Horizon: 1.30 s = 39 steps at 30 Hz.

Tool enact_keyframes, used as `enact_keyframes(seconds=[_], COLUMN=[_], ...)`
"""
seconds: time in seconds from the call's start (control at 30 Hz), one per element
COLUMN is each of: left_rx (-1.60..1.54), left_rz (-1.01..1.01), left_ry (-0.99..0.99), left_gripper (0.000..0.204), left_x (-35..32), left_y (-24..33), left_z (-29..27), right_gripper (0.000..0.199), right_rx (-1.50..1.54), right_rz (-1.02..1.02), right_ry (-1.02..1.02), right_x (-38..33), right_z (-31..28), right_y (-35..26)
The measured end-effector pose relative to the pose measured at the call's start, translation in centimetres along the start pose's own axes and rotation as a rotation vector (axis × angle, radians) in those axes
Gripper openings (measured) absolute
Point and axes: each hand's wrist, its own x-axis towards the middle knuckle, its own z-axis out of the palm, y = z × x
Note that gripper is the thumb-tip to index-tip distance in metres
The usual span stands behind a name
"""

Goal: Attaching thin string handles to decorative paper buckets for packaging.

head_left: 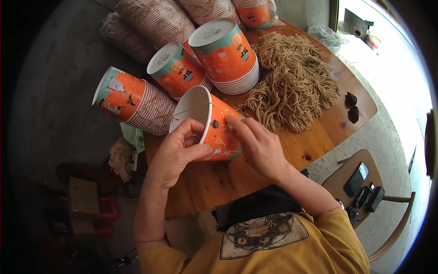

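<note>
An orange paper bucket [221, 132] with a white rim and printed figures is tilted over the table's near edge, its mouth facing left. My left hand [175, 148] grips the rim, fingers inside and thumb against the outer wall. A thin tan cord [194, 108] crosses the mouth and passes over the rim to the outer side. There my right hand [260, 144] has its fingers bent and closed at the cord, against the bucket's wall. The tips partly hide the cord's end. Just beyond lies a large heap of tan cords [296, 82].
Upturned stacks of matching buckets [226, 55] stand behind, and another stack [132, 102] lies tilted at left with cords on it. Bagged stacks [155, 23] line the back of the wooden table [196, 192]. Two dark lumps [352, 107] sit at right. A chair [351, 166] holds a phone [357, 179].
</note>
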Motion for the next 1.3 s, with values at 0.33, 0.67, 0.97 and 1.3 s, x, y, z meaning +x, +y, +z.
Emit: enact_keyframes(seconds=[0.33,0.67,0.97,1.3], left_rx=[0.017,0.579,0.264,0.106], left_rz=[0.005,0.428,0.332,0.186], left_ry=[0.001,0.038,0.092,-0.001], left_gripper=[0.026,0.027,0.038,0.043], left_x=[0.2,0.4,1.0,0.3], left_y=[0.2,-0.8,-1.9,-1.3], left_z=[0.8,3.8,3.8,3.2], right_gripper=[0.014,0.007,0.010,0.013], right_rx=[0.678,0.807,0.418,0.431], right_rz=[0.411,0.520,0.407,0.471], right_ry=[-0.102,-0.006,0.039,-0.009], right_x=[0.3,-0.5,0.1,0.5], right_z=[-1.9,-2.3,-2.5,-1.2], right_y=[-0.8,-0.5,-1.2,-1.1])
